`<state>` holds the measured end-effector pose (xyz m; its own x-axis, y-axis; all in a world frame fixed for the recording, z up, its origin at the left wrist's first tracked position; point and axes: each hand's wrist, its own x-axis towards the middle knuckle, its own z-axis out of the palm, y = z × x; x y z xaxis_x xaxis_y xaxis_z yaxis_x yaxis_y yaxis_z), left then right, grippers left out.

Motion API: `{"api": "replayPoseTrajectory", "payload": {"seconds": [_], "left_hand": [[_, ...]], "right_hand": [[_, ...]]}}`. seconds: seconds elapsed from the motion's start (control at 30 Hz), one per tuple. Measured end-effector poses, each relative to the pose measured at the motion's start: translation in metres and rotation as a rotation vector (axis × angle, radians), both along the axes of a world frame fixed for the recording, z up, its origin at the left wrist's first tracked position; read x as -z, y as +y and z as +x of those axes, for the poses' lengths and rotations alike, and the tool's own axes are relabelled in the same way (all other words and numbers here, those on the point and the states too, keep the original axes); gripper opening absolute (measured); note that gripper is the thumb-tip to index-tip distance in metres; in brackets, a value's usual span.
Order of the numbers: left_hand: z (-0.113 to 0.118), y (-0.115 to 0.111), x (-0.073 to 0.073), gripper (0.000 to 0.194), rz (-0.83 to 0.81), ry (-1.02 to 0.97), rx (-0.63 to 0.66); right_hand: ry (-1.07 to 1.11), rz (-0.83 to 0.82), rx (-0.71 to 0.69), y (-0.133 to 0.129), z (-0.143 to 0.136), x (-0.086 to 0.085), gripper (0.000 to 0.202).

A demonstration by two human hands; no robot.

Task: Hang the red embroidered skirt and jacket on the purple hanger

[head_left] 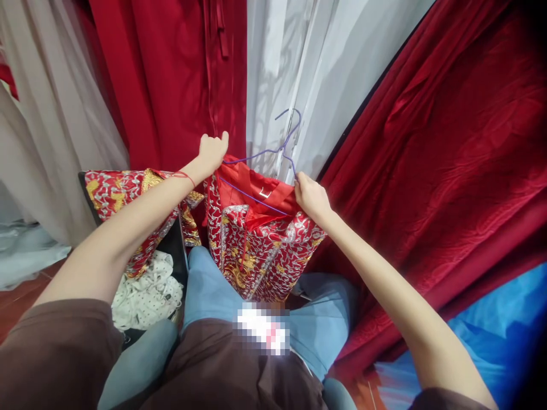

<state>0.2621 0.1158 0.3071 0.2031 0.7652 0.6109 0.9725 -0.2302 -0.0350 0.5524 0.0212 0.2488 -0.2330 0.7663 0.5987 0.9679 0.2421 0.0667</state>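
Observation:
A red jacket patterned in gold and silver hangs in front of my knees, its red lining and a small label showing at the neck. Inside its shoulders sits a thin purple wire hanger, hook upward. My left hand is closed at the left shoulder, where the hanger's arm meets the cloth, with its thumb sticking up. At the right shoulder my right hand is wrapped round the cloth and the hanger's end. The fingertips of both hands are hidden.
Another red-and-gold patterned piece lies over a dark container at left, beside crumpled white dotted cloth. Long red gowns hang ahead and to the right, a beige one at left. Blue tulle spreads at lower right.

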Motion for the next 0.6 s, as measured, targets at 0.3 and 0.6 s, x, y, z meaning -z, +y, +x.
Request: {"api": "replayPoseTrajectory", "payload": {"seconds": [0.3, 0.6], "left_hand": [[0.043, 0.014, 0.011, 0.045, 0.183, -0.753, 0.383], [-0.006, -0.014, 0.047, 0.03, -0.062, -0.987, 0.259]], "right_hand": [[0.041, 0.048, -0.049, 0.002, 0.02, -0.005, 0.03], [0.137, -0.026, -0.32, 0.004, 0.095, -0.016, 0.027]]}}
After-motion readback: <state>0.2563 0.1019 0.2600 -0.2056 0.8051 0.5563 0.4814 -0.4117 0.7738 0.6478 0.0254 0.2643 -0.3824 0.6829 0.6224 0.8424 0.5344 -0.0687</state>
